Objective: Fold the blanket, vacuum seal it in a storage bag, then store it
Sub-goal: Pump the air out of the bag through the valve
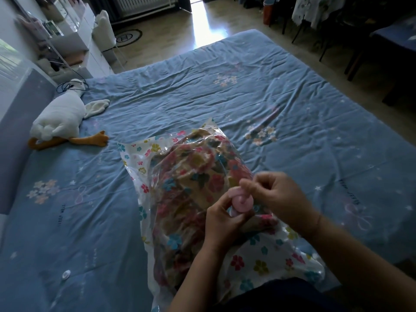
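Observation:
A clear storage bag [144, 158] printed with small coloured flowers lies on the bed in front of me. Inside it shows the folded blanket [191, 181], tan with red and teal flowers. A round pink valve [242, 202] sits on top of the bag near its middle. My left hand [222, 224] pinches the valve's lower part from the left and below. My right hand [276, 194] has its fingers curled at the valve's right edge, thumb and fingertips touching it. Whether a separate cap is in the fingers is unclear.
The bed [247, 97] is covered by a wrinkled blue sheet. A white plush goose [58, 118] lies at the left, by the headboard. A small white disc [66, 274] rests on the sheet at lower left. Chairs and a table stand beyond the bed, at the right.

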Tool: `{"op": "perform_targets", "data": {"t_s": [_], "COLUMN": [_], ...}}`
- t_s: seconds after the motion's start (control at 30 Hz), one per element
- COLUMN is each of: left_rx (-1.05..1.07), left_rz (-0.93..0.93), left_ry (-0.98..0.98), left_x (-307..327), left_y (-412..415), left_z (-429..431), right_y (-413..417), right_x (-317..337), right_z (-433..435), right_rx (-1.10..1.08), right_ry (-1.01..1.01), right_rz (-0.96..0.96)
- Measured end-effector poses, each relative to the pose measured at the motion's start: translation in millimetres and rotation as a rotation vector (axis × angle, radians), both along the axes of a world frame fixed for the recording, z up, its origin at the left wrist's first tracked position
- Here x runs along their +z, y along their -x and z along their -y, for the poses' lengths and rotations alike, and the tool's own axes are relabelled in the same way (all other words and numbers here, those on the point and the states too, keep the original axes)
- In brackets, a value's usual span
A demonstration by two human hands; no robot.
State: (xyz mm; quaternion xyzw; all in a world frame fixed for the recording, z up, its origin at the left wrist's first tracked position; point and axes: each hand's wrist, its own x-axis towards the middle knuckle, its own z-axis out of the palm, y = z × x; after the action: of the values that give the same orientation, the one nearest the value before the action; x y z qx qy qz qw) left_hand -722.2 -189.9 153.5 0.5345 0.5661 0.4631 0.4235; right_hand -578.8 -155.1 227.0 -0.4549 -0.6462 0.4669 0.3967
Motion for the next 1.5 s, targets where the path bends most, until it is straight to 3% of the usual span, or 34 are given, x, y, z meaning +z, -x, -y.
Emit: {"op": "perform_targets", "data": {"t_s": [0.1,0.17,0.33,0.4,0.63,0.87,1.1,1.17,1.27,1.33,1.4,1.5], "left_rx": [0.012,0.002,-0.01,0.005,0.031,0.023,0.041,0.029,0.008,0.005,0.012,0.045], "left_rz": [0.009,0.009,0.033,0.043,0.05,0.077,0.035,0.044,0.053,0.071,0.057,0.04], "left_ry": [0.034,0.037,0.013,0.015,0.053,0.024,0.061,0.056,0.02,0.014,0.013,0.026], "left_x": [-4.9,-4.0,0.3,3.6,-3.9,-2.0,-5.6,-4.6,-2.0,-0.5,-0.5,-4.6], "left_y": [1.9,0.8,-0.6,-1.0,0.8,-1.4,1.2,-0.8,-1.6,-1.0,0.0,1.7], "left_z": [-1.6,-0.3,3.6,5.7,1.3,6.7,1.6,2.3,4.4,6.4,3.9,0.6], "right_y": [-3.2,-4.8,0.5,0.0,-4.9,1.5,-1.5,-0.4,1.7,-0.1,-0.2,-0.1], "right_x": [46.0,48.3,-25.8,-33.8,47.1,-35.6,45.1,29.8,-18.2,-33.5,-15.9,34.6], "right_z": [1.4,1.9,1.9,2.3,1.4,4.8,0.8,-0.7,-0.5,-0.3,0.0,0.4], "right_rx": [0.05,0.079,0.015,0.0,0.084,-0.007,0.066,0.054,0.026,0.011,0.035,0.076], "right_ry": [-0.105,-0.146,0.081,0.101,-0.089,0.137,-0.084,-0.064,0.09,0.117,0.07,0.0], "right_rz": [-0.246,-0.288,0.1,0.156,-0.332,0.082,-0.369,-0.303,-0.012,0.075,0.003,-0.267]}}
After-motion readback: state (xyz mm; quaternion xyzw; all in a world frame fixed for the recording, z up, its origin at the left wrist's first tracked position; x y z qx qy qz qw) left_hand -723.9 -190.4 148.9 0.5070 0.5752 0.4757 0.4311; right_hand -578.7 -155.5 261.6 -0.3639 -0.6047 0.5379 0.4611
